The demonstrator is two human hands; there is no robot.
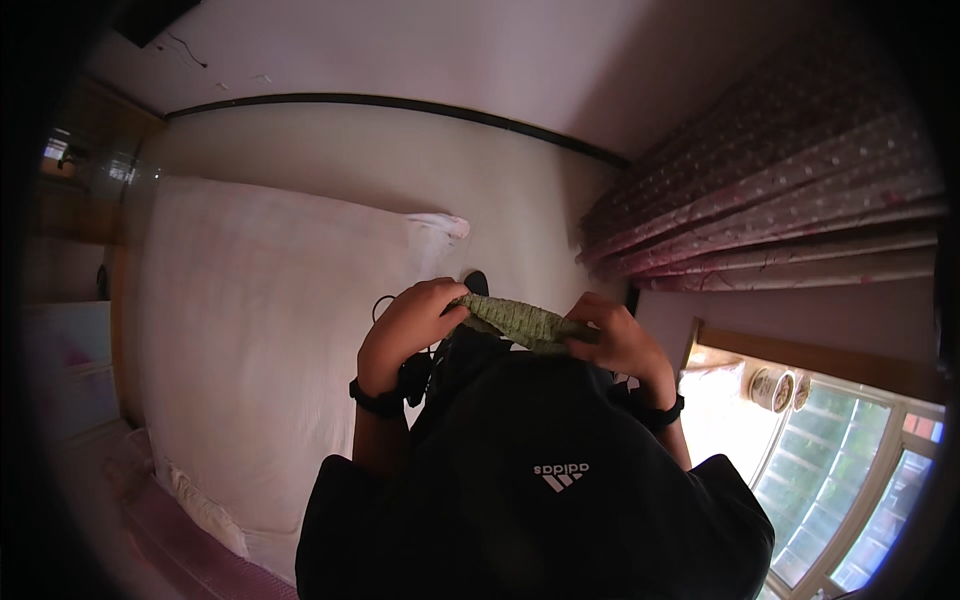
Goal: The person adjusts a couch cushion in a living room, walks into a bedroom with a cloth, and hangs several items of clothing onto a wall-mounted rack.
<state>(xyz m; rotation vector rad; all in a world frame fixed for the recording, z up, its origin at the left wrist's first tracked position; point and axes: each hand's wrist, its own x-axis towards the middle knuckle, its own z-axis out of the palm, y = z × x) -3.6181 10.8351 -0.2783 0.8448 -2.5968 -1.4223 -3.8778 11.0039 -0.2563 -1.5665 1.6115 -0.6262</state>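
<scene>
A green textured cloth (517, 319) stretches between both hands, close in front of the black shirt. Its left end is pinched in my left hand (424, 319), between thumb and fingers. My right hand (615, 334) grips the other end, with the fingers curled round the fabric. The cloth looks folded or bunched and sags a little in the middle. Each wrist wears a black band. Part of a dark shoe (476, 282) shows just beyond the cloth.
A bed or mattress with a pale sheet (262, 337) fills the left side. Patterned curtains (765, 217) hang at the right, above a bright window (832, 465) with a round tub (772, 388) on its sill. Pale floor (517, 195) runs to a wall with a dark skirting board.
</scene>
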